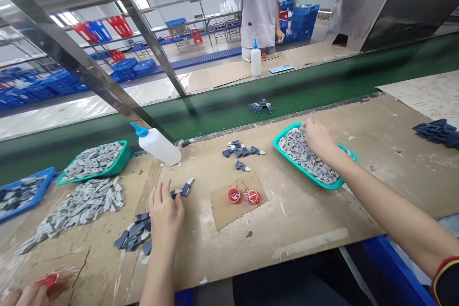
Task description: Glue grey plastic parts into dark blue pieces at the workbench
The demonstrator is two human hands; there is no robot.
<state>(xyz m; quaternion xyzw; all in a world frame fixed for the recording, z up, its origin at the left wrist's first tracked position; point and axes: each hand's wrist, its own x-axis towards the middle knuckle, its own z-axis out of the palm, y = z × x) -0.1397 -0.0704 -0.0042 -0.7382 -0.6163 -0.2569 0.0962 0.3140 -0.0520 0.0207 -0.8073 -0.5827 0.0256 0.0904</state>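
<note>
My left hand [167, 213] is at the left of the cardboard-covered table, fingers apart. Right beside its index finger and thumb lies a dark blue plastic piece with a pale tip [185, 188]; whether they touch is hard to tell. Under and left of this hand is a pile of dark blue pieces [133, 235]. My right hand [318, 139] reaches into a teal basket [328, 185] full of small grey pieces [299, 150]. Its fingers are pinched together at the basket's far side, and what sits between the fingertips is hidden.
Two red caps [234, 195] with clear liquid sit on a cardboard scrap [223, 217]. A white bottle [159, 146] leans near another teal basket [122, 158]. Beyond runs a green conveyor belt [215, 114]. A person [260, 14] stands opposite; another person's hand [30, 295] shows lower left.
</note>
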